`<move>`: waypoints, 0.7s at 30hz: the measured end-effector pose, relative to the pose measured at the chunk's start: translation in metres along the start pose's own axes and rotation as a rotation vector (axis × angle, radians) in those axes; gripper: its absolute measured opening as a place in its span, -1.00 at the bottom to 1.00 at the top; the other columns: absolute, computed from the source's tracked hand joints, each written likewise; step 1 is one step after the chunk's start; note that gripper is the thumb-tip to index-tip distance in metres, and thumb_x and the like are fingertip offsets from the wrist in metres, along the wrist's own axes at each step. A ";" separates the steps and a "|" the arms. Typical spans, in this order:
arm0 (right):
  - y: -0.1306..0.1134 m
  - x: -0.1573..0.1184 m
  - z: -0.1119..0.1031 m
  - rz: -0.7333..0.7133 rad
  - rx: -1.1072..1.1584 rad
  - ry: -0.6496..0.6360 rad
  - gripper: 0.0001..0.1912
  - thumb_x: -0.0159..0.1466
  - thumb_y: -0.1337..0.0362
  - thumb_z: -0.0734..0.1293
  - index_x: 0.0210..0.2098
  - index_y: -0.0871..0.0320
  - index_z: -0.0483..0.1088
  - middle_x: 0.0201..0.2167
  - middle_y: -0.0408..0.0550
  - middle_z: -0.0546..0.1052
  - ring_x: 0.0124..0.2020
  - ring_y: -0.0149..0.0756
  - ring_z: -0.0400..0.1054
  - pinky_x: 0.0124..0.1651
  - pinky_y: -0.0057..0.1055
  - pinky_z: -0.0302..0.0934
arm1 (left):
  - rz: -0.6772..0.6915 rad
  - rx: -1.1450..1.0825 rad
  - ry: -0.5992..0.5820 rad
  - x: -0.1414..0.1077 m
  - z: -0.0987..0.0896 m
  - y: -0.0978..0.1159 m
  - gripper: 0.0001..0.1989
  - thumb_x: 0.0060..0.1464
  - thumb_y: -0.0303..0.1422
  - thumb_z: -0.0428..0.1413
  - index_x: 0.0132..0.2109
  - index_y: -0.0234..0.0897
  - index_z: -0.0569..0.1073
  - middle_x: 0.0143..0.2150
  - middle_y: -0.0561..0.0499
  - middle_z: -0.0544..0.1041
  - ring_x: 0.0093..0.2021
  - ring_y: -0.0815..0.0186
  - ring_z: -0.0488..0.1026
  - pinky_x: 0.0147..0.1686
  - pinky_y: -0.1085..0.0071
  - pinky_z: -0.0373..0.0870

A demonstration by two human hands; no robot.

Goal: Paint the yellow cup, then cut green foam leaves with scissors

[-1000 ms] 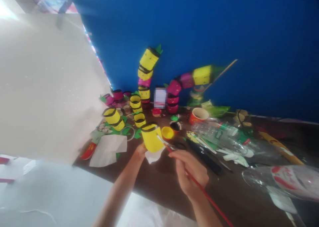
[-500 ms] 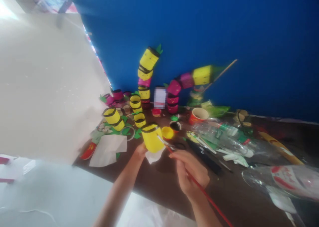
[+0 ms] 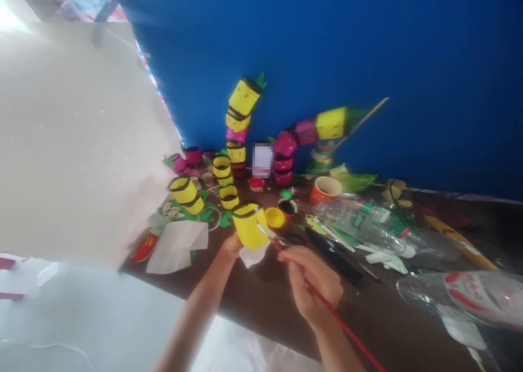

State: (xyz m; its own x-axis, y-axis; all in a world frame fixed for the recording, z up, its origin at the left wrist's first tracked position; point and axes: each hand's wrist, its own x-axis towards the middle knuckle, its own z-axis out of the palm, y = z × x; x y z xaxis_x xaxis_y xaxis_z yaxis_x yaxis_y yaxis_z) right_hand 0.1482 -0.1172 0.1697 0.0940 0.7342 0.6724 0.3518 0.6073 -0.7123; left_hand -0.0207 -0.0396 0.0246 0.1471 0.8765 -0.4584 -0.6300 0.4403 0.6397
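My left hand (image 3: pixel 231 245) holds a yellow cylinder (image 3: pixel 248 231); my right fingers (image 3: pixel 295 251) grip a red brush (image 3: pixel 339 318), tip at the cylinder's side.

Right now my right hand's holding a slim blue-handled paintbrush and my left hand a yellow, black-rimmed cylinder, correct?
Not blue: the head view shows a red-handled paintbrush in your right hand; your left hand holds the yellow cylinder.
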 end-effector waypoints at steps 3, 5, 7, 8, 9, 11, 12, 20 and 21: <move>0.000 -0.001 -0.002 -0.032 -0.001 0.062 -0.80 0.15 0.51 0.23 -0.36 0.16 0.44 -0.50 -0.08 0.51 -0.40 -0.31 0.44 -0.31 -0.35 0.36 | -0.003 0.014 -0.006 -0.001 -0.004 0.000 -0.79 -0.08 -0.41 0.23 -0.24 -0.38 0.47 -0.25 -0.07 0.51 -0.19 0.19 0.44 -0.19 0.26 0.40; 0.000 -0.001 -0.002 -0.038 -0.003 0.072 -0.79 0.15 0.51 0.22 -0.35 0.16 0.44 -0.49 -0.07 0.51 -0.39 -0.30 0.44 -0.30 -0.33 0.35 | 0.000 0.008 -0.006 0.000 -0.005 0.000 -0.79 -0.14 -0.43 0.26 -0.28 -0.37 0.48 -0.28 -0.06 0.52 -0.18 0.16 0.44 -0.18 0.27 0.39; 0.001 -0.001 -0.002 -0.045 0.000 0.068 -0.79 0.15 0.52 0.22 -0.35 0.16 0.44 -0.49 -0.07 0.52 -0.39 -0.29 0.44 -0.30 -0.32 0.35 | -0.005 -0.002 -0.010 0.001 -0.004 -0.001 -0.77 -0.02 -0.35 0.19 -0.18 -0.34 0.45 -0.19 -0.06 0.50 -0.15 0.19 0.43 -0.17 0.24 0.40; 0.001 0.000 -0.001 -0.048 0.000 0.066 -0.79 0.15 0.52 0.22 -0.34 0.16 0.44 -0.49 -0.07 0.52 -0.39 -0.29 0.44 -0.30 -0.32 0.35 | -0.010 -0.009 -0.012 0.002 -0.003 -0.002 -0.74 0.05 -0.31 0.13 -0.12 -0.33 0.43 -0.13 -0.06 0.47 -0.13 0.21 0.42 -0.17 0.23 0.40; 0.001 0.000 0.000 -0.051 -0.004 0.066 -0.79 0.15 0.52 0.22 -0.34 0.16 0.44 -0.48 -0.07 0.53 -0.39 -0.29 0.44 -0.30 -0.32 0.36 | -0.015 -0.016 -0.016 0.003 -0.002 -0.002 -0.72 0.10 -0.28 0.08 -0.06 -0.31 0.39 -0.08 -0.07 0.44 -0.12 0.23 0.41 -0.16 0.21 0.40; 0.002 0.001 0.001 -0.055 -0.008 0.067 -0.80 0.15 0.52 0.23 -0.34 0.16 0.43 -0.48 -0.07 0.53 -0.39 -0.30 0.44 -0.31 -0.34 0.36 | -0.023 -0.030 -0.024 0.004 0.000 -0.002 -0.68 0.13 -0.26 0.03 0.00 -0.30 0.35 -0.02 -0.09 0.40 -0.09 0.23 0.40 -0.15 0.18 0.40; 0.002 0.001 0.001 -0.051 -0.005 0.066 -0.80 0.15 0.52 0.23 -0.35 0.16 0.43 -0.48 -0.07 0.53 -0.40 -0.31 0.44 -0.32 -0.36 0.36 | -0.024 -0.038 -0.027 0.004 0.001 -0.002 -0.67 0.13 -0.26 0.03 0.01 -0.30 0.34 -0.01 -0.09 0.39 -0.09 0.22 0.40 -0.15 0.18 0.40; 0.003 -0.003 -0.001 -0.006 -0.008 0.045 -0.82 0.16 0.49 0.23 -0.38 0.15 0.43 -0.50 -0.07 0.51 -0.42 -0.31 0.43 -0.35 -0.35 0.36 | 0.002 -0.101 -0.056 -0.008 0.003 0.001 -0.77 0.00 -0.35 0.17 -0.17 -0.35 0.45 -0.22 -0.05 0.53 -0.18 0.21 0.46 -0.14 0.23 0.39; 0.004 -0.004 -0.002 -0.014 -0.011 0.066 -0.83 0.16 0.48 0.23 -0.39 0.15 0.43 -0.52 -0.08 0.50 -0.43 -0.30 0.43 -0.35 -0.34 0.36 | 0.009 -0.111 -0.059 -0.011 0.002 0.002 -0.80 -0.08 -0.42 0.22 -0.24 -0.34 0.48 -0.30 -0.03 0.55 -0.21 0.19 0.48 -0.14 0.26 0.38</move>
State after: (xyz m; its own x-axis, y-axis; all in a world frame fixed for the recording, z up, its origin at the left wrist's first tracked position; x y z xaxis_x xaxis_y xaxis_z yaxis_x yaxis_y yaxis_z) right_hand 0.1508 -0.1180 0.1646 0.1500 0.7041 0.6940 0.3637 0.6135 -0.7010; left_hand -0.0218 -0.0482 0.0320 0.1837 0.8915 -0.4142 -0.7116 0.4113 0.5696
